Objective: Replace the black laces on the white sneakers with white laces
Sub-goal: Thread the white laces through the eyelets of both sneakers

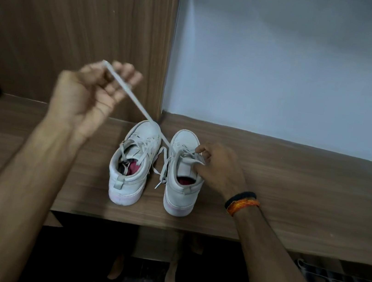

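Head view: two white sneakers (156,168) stand side by side on the wooden surface (293,193), toes away. The left hand (90,92), raised up-left, has its fingers (127,76) clamped on a white lace (137,103) running taut down-right to the right sneaker (183,176). The right hand (219,167), nearer, pinches lacing at its eyelets. No black laces visible
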